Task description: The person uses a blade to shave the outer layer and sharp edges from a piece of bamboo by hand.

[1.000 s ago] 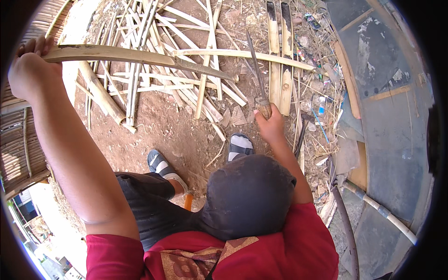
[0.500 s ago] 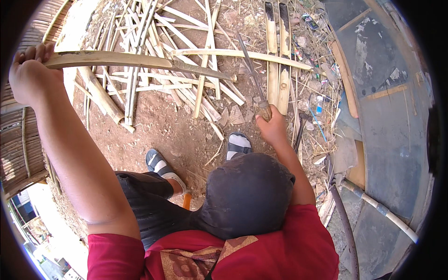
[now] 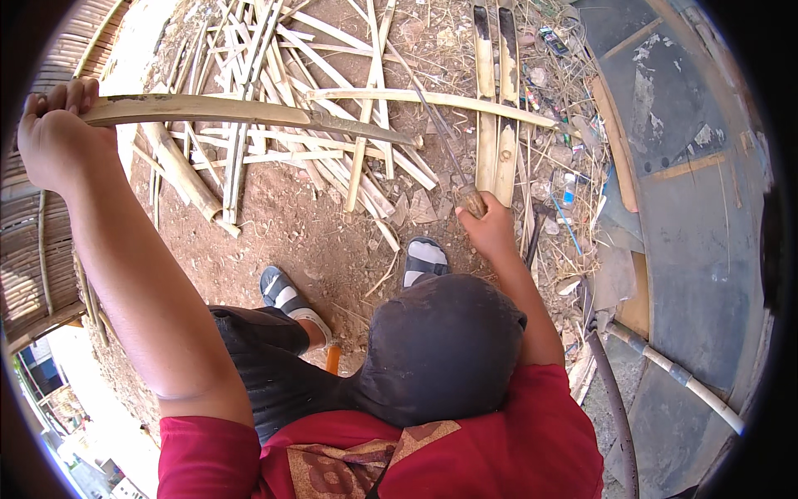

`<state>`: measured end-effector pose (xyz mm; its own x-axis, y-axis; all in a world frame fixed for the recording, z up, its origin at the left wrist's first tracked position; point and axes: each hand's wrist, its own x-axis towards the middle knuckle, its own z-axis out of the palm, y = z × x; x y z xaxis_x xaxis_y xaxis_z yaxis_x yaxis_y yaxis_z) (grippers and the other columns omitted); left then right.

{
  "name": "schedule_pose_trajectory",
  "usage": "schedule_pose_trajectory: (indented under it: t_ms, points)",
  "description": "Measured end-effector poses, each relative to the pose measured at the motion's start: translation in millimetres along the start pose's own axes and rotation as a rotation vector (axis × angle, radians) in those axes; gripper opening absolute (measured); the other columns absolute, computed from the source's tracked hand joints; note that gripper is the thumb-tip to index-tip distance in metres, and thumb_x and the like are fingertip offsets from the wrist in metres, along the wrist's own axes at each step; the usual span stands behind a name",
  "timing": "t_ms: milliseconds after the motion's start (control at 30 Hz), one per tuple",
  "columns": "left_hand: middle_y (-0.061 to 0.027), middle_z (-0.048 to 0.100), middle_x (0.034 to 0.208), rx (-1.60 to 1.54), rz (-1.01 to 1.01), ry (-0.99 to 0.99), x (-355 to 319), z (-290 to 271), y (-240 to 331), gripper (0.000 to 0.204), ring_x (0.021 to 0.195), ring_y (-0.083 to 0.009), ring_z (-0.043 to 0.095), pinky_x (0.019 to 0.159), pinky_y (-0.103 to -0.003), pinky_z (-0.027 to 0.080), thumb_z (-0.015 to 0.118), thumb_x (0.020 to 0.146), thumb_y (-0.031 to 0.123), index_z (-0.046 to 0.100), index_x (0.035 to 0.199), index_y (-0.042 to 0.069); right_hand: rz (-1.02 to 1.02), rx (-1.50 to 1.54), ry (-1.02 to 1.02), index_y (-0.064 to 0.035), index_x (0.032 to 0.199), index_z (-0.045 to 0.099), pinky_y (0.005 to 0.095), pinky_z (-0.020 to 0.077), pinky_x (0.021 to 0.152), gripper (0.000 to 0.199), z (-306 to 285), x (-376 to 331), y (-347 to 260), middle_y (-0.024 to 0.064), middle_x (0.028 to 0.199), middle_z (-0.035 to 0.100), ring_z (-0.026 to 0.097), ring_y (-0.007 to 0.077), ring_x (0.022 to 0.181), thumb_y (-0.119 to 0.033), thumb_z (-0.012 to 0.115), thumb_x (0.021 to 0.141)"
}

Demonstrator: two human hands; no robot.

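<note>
My left hand (image 3: 66,137) is raised at the far left, its fingers wrapped round one end of a split bamboo strip (image 3: 208,108). The strip reaches across in front of me, and its darker far end points right. My right hand (image 3: 492,229) grips the wooden handle of a long-bladed knife (image 3: 472,203). Its thin blade slants up and to the left, past the strip's free end and apart from it as far as I can tell.
Loose bamboo strips (image 3: 258,75) lie heaped on the dirt. Two split bamboo lengths (image 3: 505,154) stretch away at the right, beside litter and dry straw. Grey sheeting (image 3: 690,216) runs along the right side, a slatted bamboo structure (image 3: 37,249) along the left. My sandalled feet (image 3: 426,258) are below.
The knife blade has swung a little to the left and looks thinner, turned more edge-on. My left hand and the bamboo strip have barely moved.
</note>
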<state>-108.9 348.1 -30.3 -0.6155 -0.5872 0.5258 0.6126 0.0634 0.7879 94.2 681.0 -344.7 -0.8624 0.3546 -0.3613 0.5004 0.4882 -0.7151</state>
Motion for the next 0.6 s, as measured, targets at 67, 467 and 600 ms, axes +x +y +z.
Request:
schedule_pose_trajectory:
  t_ms: [67, 467, 600]
  points:
    - [-0.0052, 0.033, 0.069, 0.024, 0.006, -0.001, 0, -1, 0, 0.009, 0.058, -0.0169, 0.032, 0.058, -0.033, 0.038, 0.031, 0.096, -0.003, 0.036, 0.090, 0.002, -0.167, 0.215, 0.166, -0.0013, 0.106, 0.064, 0.0442, 0.0527, 0.071, 0.039, -4, -5, -17, 0.0201, 0.084, 0.070, 0.069, 0.0389, 0.079, -0.031, 0.072, 0.083]
    - [-0.0045, 0.035, 0.070, 0.013, 0.011, -0.099, 14, -17, -6, 0.009, 0.058, -0.0167, 0.033, 0.060, -0.034, 0.042, 0.030, 0.097, 0.000, 0.034, 0.090, 0.005, -0.033, -0.041, 0.072, 0.0010, 0.106, 0.064, 0.0444, 0.0525, 0.073, 0.038, 41, 15, 42, 0.0219, 0.083, 0.069, 0.068, 0.0399, 0.080, -0.022, 0.071, 0.077]
    - [-0.0040, 0.033, 0.069, -0.047, -0.020, -0.080, 11, -13, -6, 0.012, 0.058, -0.0170, 0.032, 0.061, -0.034, 0.041, 0.032, 0.098, 0.002, 0.032, 0.087, 0.007, -0.077, 0.296, 0.142, 0.0000, 0.107, 0.063, 0.0483, 0.0515, 0.073, 0.038, 9, 1, 1, 0.0223, 0.084, 0.070, 0.067, 0.0416, 0.082, -0.022, 0.071, 0.078]
